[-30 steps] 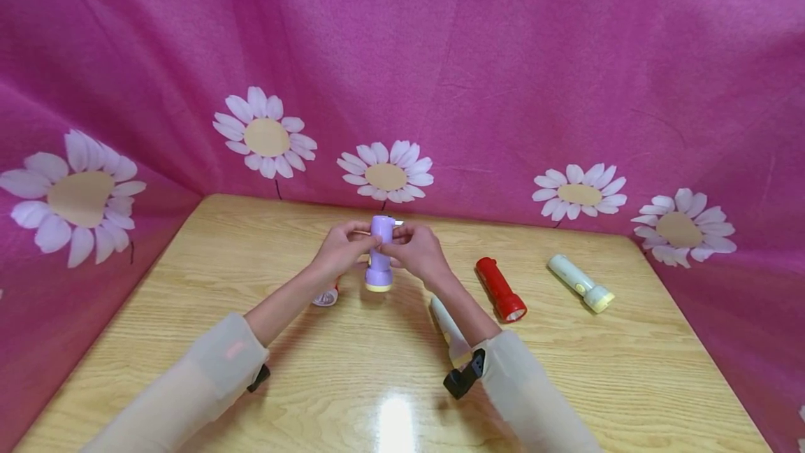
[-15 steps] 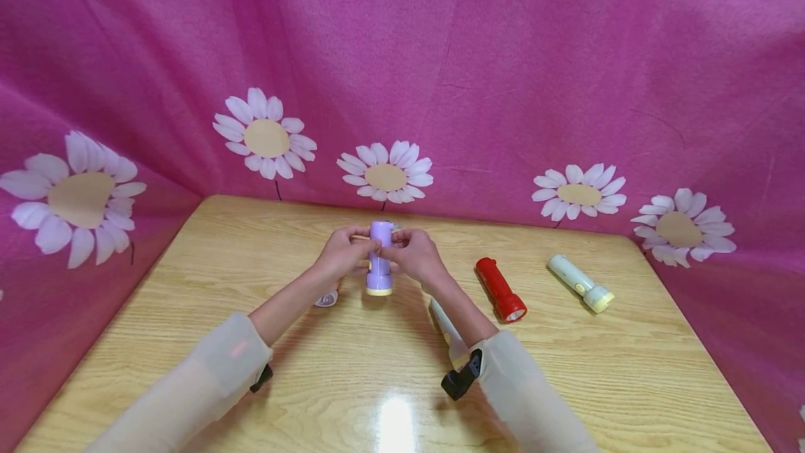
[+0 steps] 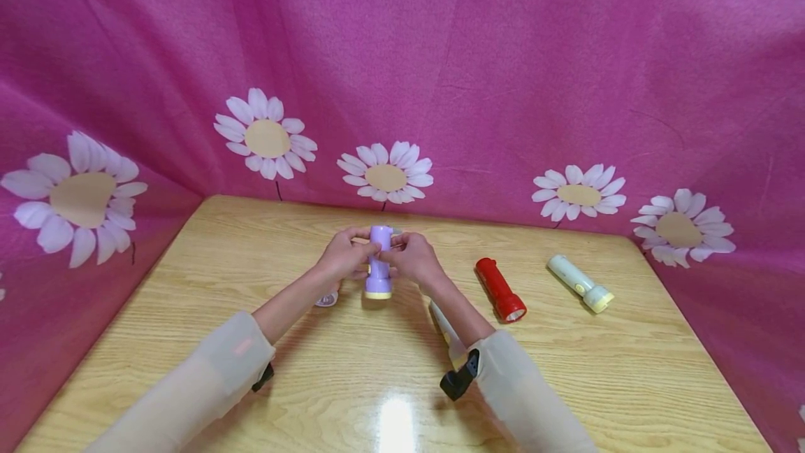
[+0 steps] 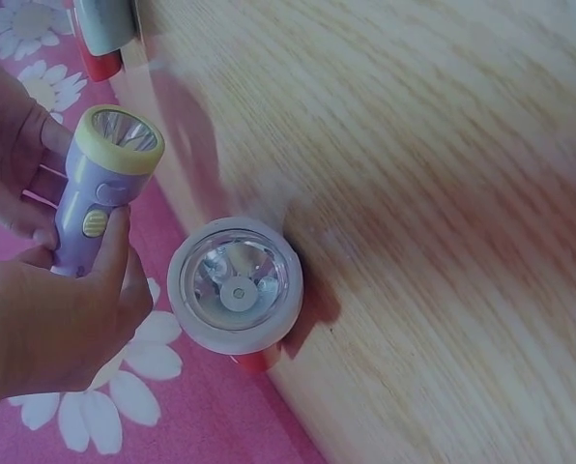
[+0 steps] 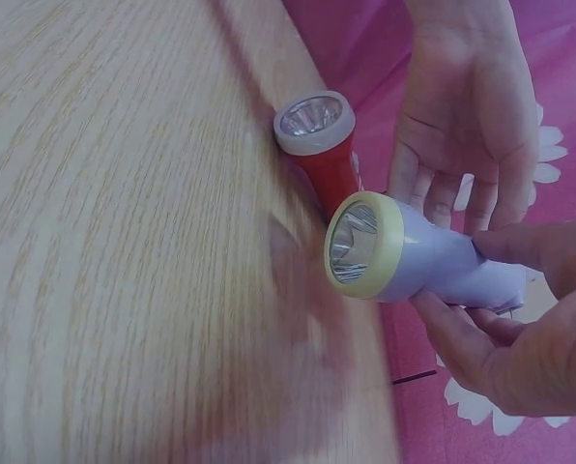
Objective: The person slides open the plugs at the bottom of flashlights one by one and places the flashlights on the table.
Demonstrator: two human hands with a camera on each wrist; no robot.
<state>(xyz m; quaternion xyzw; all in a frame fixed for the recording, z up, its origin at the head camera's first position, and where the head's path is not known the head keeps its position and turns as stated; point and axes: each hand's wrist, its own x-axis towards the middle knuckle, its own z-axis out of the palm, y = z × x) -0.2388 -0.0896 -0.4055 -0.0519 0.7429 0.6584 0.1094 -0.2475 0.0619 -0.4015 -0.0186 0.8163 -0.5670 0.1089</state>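
Purple flashlight (image 3: 379, 271) (smooth, flare-headed) has dipped slightly in 2 hands (image 3: 342, 256) (image 3: 415, 258).

Flashlights: I count 5. That's 1 purple flashlight (image 3: 379, 271) in my grip, 1 red flashlight with a white rim (image 4: 285, 311), 1 all-red flashlight (image 3: 499, 290), 1 pale flashlight (image 3: 574, 276) in full view, 1 partly hidden pale flashlight (image 3: 450, 336). Colour split 1/2/2. Hands: 2, my left hand (image 3: 342, 255) plus my right hand (image 3: 415, 257). Sleeves (image 3: 210, 372): 2. Black wrist devices (image 3: 460, 375): 2. Table (image 3: 566, 383): 1. Daisies (image 3: 385, 177): 5 whole in head view, plus bits at both side edges. Pink cloth (image 3: 478, 54): can't tell how many pieces.
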